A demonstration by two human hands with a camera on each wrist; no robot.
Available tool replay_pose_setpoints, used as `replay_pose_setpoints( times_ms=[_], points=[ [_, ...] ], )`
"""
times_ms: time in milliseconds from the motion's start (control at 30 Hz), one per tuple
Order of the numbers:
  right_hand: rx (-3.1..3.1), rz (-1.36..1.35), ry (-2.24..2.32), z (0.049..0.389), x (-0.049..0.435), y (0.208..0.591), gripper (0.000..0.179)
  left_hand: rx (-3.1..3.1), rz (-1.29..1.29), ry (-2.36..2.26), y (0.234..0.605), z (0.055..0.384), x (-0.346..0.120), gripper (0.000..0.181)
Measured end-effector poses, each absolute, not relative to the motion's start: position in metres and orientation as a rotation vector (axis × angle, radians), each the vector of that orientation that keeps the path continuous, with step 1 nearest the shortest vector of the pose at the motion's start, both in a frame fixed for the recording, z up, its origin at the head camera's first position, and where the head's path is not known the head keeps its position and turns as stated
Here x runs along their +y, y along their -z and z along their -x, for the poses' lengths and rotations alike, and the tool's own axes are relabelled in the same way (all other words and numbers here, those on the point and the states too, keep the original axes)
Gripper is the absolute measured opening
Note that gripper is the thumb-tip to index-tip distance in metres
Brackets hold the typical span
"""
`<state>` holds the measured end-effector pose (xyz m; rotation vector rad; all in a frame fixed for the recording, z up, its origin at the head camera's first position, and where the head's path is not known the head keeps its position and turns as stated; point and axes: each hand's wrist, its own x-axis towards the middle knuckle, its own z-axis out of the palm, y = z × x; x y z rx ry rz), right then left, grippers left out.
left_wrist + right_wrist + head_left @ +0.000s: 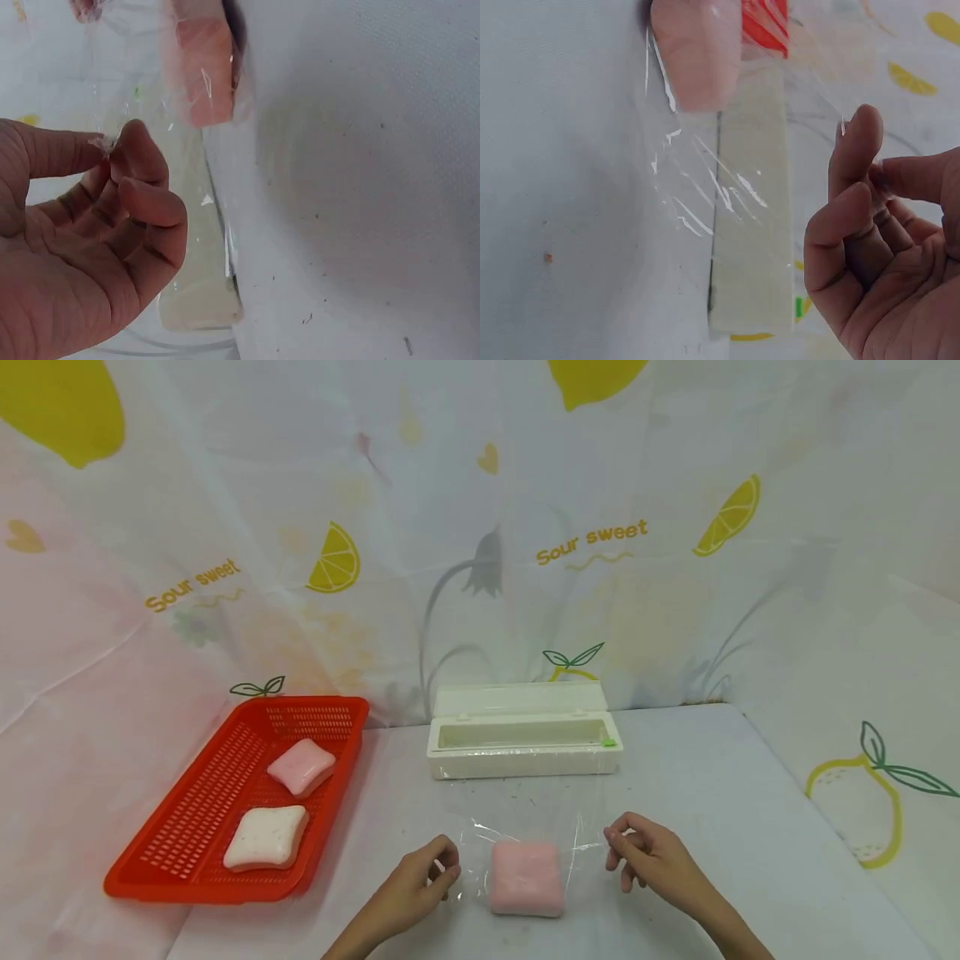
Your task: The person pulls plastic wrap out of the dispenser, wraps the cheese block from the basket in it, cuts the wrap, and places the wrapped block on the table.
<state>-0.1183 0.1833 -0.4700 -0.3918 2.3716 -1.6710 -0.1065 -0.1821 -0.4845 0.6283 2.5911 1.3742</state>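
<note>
A pink soap-like block (527,878), square with rounded corners, lies on the table with clear plastic film (577,843) stretched over it. My left hand (420,881) pinches the film's left side between thumb and index finger, as the left wrist view shows with a bunched bit of film at the fingertips. On the other side my right hand (652,860) pinches the film's right side. In the right wrist view the film (720,187) runs creased and shiny from the fingers to the pink block (697,60). Both hands are beside the block, not touching it.
Behind the block stands a white film dispenser box (525,763), lid raised, with a green slider (608,742). At left, a red plastic basket (315,852) holds another pink block (302,767) and a white one (266,837). A lemon-printed cloth (480,485) hangs behind.
</note>
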Motion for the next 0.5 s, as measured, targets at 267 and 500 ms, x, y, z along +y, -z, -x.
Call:
replay_pose_setpoints(
  times_ms=[267, 500],
  points=[
    [2.547, 0.217, 1.539, 0.130, 0.167, 0.490, 0.021, 2.632, -0.361, -1.366, 0.498, 0.120, -0.174, 0.006],
    [2.621, 0.231, 1.413, 0.139, 0.164, 0.507, 0.014, 2.733, -0.350, -1.175, 0.508, 0.127, -0.172, 0.007]
  ],
)
